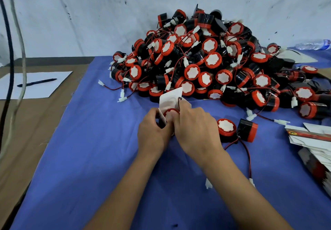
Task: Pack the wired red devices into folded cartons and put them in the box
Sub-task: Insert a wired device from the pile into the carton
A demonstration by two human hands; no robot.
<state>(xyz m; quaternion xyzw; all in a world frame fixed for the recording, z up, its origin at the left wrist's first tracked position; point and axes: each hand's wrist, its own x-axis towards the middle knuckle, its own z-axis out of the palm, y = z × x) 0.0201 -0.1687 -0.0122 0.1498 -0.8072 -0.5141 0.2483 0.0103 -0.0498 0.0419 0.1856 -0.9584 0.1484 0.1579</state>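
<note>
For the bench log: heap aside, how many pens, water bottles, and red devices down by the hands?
Pen: 1
Water bottle: 1
Red devices: 3 (two loose on the cloth, one in the carton)
Total: 5

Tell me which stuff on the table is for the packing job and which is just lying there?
For the job:
- left hand and right hand, holding a carton with a red device going in
- pile of devices
- two loose devices
- flat cartons

Just lying about:
- pen on paper
- water bottle
- hanging cables
</note>
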